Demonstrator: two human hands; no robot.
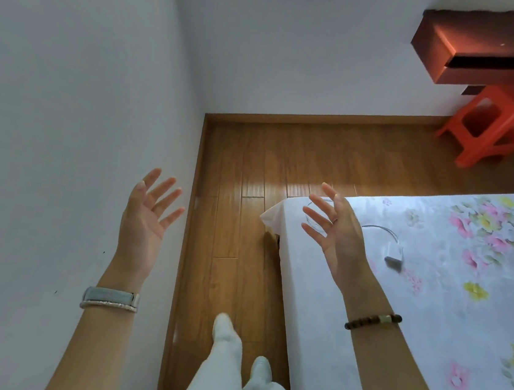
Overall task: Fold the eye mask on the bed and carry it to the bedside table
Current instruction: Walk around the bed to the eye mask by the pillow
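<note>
I'm holding both hands up, empty, fingers spread: left hand (144, 214) in front of the wall (67, 109), right hand (338, 233) over the bed (428, 310) corner. I'm standing on the wood floor (252, 168) in the gap between wall and bed. Can't tell where the eye mask is; only a white cable (383, 230) with a small adapter (394, 261) is lying on the floral sheet. Orange stool (497, 123) is sitting by the far wall, under a red-brown shelf (477, 53)
</note>
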